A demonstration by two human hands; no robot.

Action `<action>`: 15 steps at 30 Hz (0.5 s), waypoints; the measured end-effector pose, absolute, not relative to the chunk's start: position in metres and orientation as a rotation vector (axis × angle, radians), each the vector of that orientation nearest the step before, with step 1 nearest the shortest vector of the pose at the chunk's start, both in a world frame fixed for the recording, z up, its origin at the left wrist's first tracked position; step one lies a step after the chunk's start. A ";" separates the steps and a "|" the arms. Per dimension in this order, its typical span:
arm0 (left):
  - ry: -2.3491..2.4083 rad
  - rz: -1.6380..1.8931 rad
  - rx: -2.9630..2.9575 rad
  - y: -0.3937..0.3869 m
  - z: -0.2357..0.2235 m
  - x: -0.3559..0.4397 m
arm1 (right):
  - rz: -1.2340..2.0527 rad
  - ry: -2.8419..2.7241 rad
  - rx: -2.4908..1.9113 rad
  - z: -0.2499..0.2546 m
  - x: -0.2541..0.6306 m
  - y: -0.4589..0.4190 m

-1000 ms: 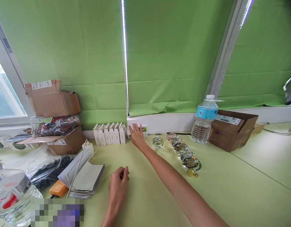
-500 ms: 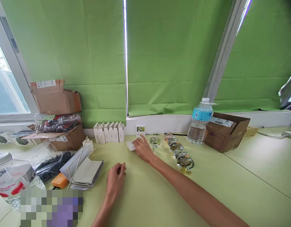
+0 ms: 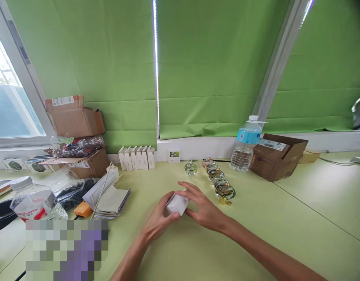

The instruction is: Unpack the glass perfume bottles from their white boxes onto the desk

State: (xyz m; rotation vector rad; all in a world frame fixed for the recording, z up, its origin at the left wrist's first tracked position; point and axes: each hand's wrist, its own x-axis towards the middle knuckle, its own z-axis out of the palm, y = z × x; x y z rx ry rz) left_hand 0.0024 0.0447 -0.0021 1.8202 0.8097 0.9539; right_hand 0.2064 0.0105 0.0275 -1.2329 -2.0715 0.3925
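Note:
A small white box (image 3: 176,204) with faint print on one side is held above the table between my two hands. My left hand (image 3: 160,219) grips it from the left, thumb along its near lower edge. From the right, my right hand (image 3: 205,207) has its fingers on the top and right side of the box. Beyond my hands, a glass bottle (image 3: 190,168) stands alone, and a row of similar ornate glass bottles with gold-coloured parts (image 3: 217,179) runs to its right. A white box with a green picture (image 3: 174,156) stands against the wall.
Several narrow white cartons (image 3: 137,158) stand in a row at the back. To the left are folded papers (image 3: 112,200), an orange object (image 3: 83,209) and a plastic bottle (image 3: 36,203). A large water bottle (image 3: 246,144) and a cardboard box (image 3: 277,158) stand at right.
My right hand has come back from near the wall with the white piece, which now shows as a box. My left hand has moved right and taken hold of it too.

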 end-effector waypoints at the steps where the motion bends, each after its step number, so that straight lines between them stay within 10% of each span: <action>1: 0.788 0.907 1.844 0.044 -0.002 0.003 | 0.416 -1.985 -1.256 0.023 0.205 0.007; 15: 0.993 0.719 2.002 0.027 -0.002 0.013 | 1.248 -1.138 -1.060 0.008 0.198 -0.006</action>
